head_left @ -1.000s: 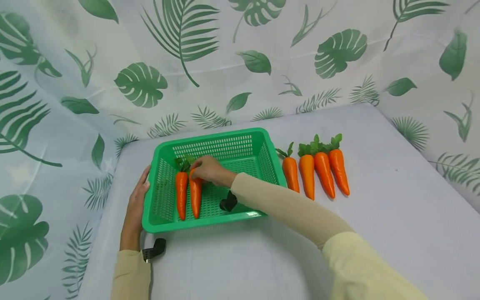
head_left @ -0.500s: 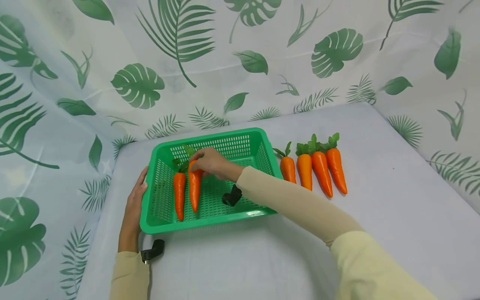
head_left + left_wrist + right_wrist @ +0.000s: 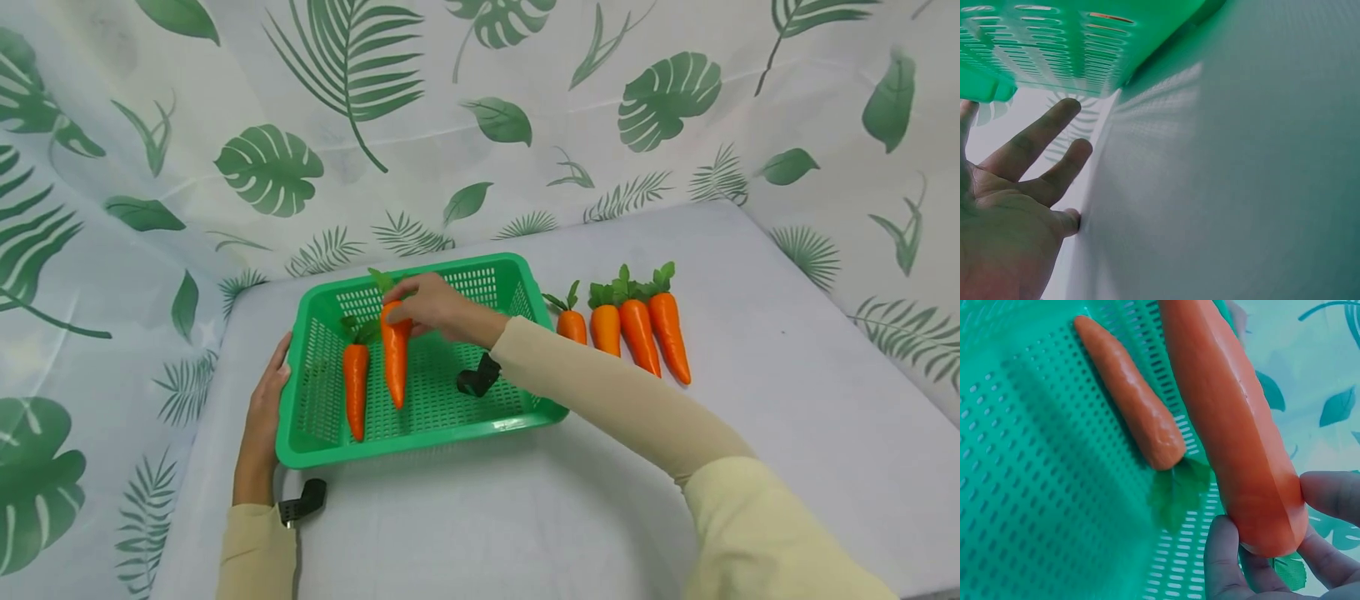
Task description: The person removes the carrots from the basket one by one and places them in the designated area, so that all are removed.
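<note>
My right hand (image 3: 435, 304) pinches an orange carrot (image 3: 395, 354) near its leafy top, holding it tip down above the floor of a green plastic basket (image 3: 420, 440). In the right wrist view, thumb and fingertips close round the thick end of this carrot (image 3: 1235, 437). A second carrot (image 3: 356, 392) lies inside the basket along its left side, leaves toward the back. My left hand (image 3: 262, 408) rests against the basket's left outer side. From the left wrist view, that hand (image 3: 1016, 187) has its fingers spread and nearly straight beside the slotted wall.
Several carrots (image 3: 640, 333) with green tops lie in a row on the white cloth, right of the basket. A leaf-patterned curtain (image 3: 465, 150) stands behind and at the sides. Black wrist-worn devices (image 3: 303, 500) show at both wrists.
My right hand has lifted the carrot off the basket floor, up and slightly right of the other carrot. The left hand stays at the basket's side.
</note>
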